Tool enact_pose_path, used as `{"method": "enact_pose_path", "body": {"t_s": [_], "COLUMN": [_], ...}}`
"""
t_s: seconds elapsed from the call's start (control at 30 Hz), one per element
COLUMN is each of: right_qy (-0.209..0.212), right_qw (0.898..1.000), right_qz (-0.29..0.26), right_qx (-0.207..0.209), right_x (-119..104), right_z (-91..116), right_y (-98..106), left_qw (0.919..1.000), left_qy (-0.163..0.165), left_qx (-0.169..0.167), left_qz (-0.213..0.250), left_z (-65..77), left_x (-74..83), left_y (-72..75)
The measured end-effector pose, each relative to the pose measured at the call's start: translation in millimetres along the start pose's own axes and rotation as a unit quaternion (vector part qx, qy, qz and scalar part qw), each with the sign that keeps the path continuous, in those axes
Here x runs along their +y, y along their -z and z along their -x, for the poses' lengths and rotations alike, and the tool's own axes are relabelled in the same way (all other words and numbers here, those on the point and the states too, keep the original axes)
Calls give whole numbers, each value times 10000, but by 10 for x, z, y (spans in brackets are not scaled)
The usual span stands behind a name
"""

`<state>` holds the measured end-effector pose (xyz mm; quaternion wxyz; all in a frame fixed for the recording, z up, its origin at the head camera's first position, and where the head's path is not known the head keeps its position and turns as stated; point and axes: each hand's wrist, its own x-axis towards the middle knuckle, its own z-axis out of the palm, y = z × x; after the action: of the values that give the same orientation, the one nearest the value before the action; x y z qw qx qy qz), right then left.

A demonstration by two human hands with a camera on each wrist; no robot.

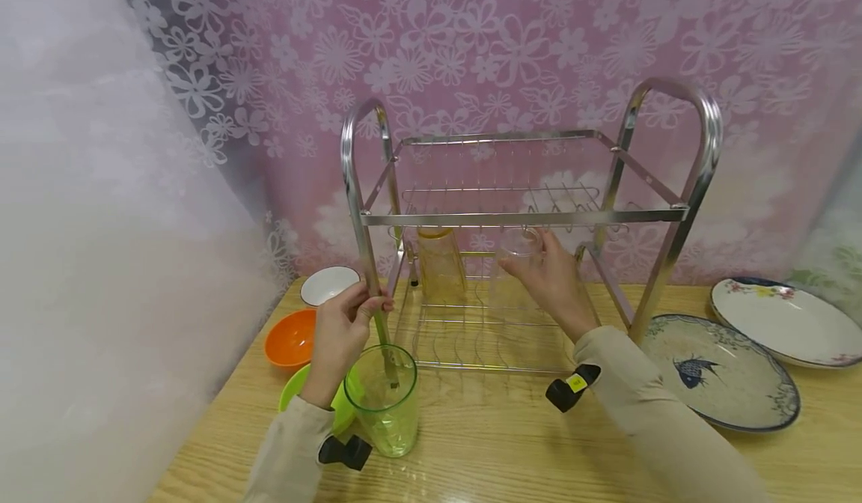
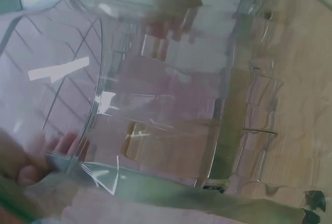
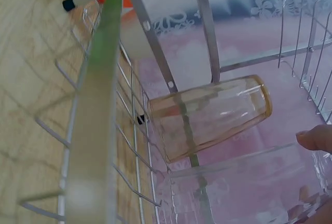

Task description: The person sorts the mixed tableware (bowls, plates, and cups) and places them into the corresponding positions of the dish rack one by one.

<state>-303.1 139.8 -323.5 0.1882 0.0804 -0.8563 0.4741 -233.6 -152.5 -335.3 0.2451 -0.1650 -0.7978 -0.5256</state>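
Observation:
A two-tier metal dish rack (image 1: 525,218) stands on the wooden table. My left hand (image 1: 340,334) grips its left front post with curled fingers. Inside the lower tier, my right hand (image 1: 552,278) holds a clear glass (image 1: 508,282) near its upper end, thumb on one side and fingers on the other. Beside that glass stands a yellowish glass (image 1: 441,267), wider at the bottom, also visible in the right wrist view (image 3: 212,117). A tall green glass (image 1: 387,421) is upright in front of the left post and fills much of the left wrist view.
At the left sit a white bowl (image 1: 330,284), an orange bowl (image 1: 289,338) and a green bowl (image 1: 291,392), the last partly behind my left arm. On the right are a fish-patterned plate (image 1: 734,383) and a flower-rimmed plate (image 1: 795,323). A patterned curtain (image 1: 471,61) hangs behind.

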Motion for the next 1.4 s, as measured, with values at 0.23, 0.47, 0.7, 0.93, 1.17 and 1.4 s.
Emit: {"method": "enact_pose_path", "body": {"t_s": [0.23, 0.47, 0.7, 0.93, 1.17, 1.4], "right_qy": [-118, -361, -356, -163, -180, -356], "right_qw": [9994, 9987, 9979, 9985, 9983, 9969], "right_qz": [-43, 41, -146, -129, -53, -77], "right_qx": [-322, -366, -521, -515, -547, -703], "right_x": [-41, 47, 95, 90, 106, 136], "right_z": [-248, -310, -358, -428, -450, -440], "right_y": [-126, -225, -296, -323, -313, -310], "left_qw": [9998, 9999, 9999, 9999, 9999, 9998], "left_qy": [-32, 62, 27, -23, -10, 15], "left_qx": [158, 22, 88, 69, 38, 25], "left_qz": [-86, -153, -94, -110, -145, -196], "left_z": [12, 6, 18, -11, -11, 1], "left_x": [2, -3, -18, -5, 17, 15], "left_y": [13, -17, -12, -6, -11, -8]}}
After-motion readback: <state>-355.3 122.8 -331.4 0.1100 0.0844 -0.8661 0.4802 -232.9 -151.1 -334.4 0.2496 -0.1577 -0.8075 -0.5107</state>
